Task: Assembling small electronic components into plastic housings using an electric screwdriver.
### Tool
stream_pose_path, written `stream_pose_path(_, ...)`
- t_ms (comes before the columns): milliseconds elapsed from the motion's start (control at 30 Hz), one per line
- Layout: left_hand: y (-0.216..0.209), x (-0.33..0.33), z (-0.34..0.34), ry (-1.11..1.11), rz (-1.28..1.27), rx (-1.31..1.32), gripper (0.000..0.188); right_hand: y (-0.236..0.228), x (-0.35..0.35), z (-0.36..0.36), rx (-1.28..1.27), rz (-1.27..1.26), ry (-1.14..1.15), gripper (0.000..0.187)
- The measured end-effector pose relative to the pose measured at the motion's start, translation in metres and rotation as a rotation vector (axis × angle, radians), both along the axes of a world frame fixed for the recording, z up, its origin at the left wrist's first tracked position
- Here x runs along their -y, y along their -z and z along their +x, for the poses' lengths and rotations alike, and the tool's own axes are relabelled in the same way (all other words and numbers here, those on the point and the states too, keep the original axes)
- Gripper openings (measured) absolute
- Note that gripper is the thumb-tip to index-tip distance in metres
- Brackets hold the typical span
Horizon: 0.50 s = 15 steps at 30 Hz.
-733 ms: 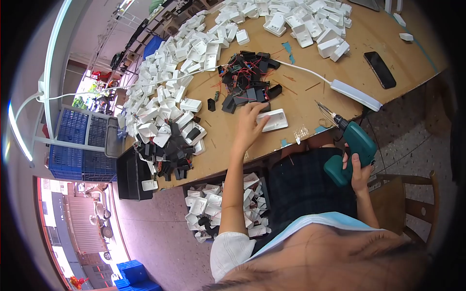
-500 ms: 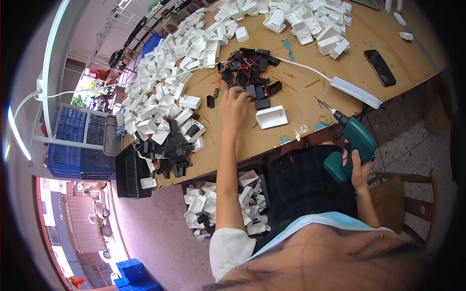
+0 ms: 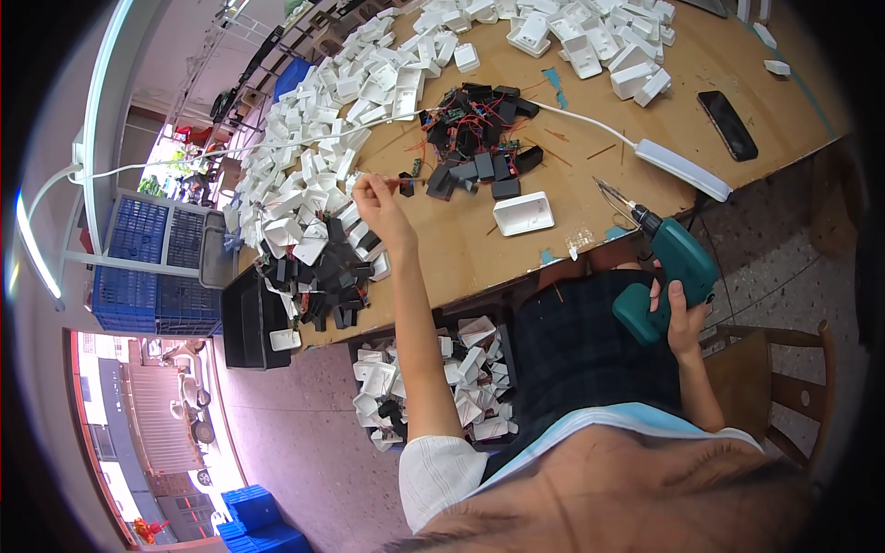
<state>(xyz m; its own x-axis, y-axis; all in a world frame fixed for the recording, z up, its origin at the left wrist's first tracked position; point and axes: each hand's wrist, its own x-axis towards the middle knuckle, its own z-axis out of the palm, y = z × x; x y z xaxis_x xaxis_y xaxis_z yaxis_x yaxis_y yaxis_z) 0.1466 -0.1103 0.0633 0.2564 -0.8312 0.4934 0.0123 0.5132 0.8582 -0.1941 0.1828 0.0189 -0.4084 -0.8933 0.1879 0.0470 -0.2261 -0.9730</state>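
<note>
My left hand (image 3: 380, 214) is over the tabletop beside the left heap of white plastic cases (image 3: 304, 138). Its fingers are bent together, and whatever they may pinch is hidden. By its fingertips lie a small black box (image 3: 406, 187) and a small green circuit board (image 3: 417, 169). My right hand (image 3: 680, 313) is wrapped round the handle of a green power drill (image 3: 684, 263), its bit pointing to the upper left over the table edge. Black boxes with red wires (image 3: 470, 120) are piled mid-table. One open white case (image 3: 524, 214) lies near the front edge.
More white cases (image 3: 572, 37) cover the far side. A phone (image 3: 727, 125) and a white power strip (image 3: 682, 170) lie on the right. Black parts (image 3: 323, 286) fill the left corner beside a black bin (image 3: 253, 323). A crate of white cases (image 3: 442, 378) stands under the table.
My left hand has moved left, away from the black boxes in the middle, to the edge of the white heap. My right hand keeps the drill almost still.
</note>
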Motion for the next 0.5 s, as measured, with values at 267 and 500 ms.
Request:
stream_pose_path(267, 0.013, -0.091, -0.029, -0.025, 0.139, 0.5, 0.013, 0.002, 0.001, 0.009, 0.051, 0.025, -0.004, 0.04)
stream_pose_path(500, 0.063, -0.132, -0.103, -0.241, -0.203, 0.938, 0.013, 0.016, -0.005, 0.019, 0.051, 0.12, -0.127, 0.04)
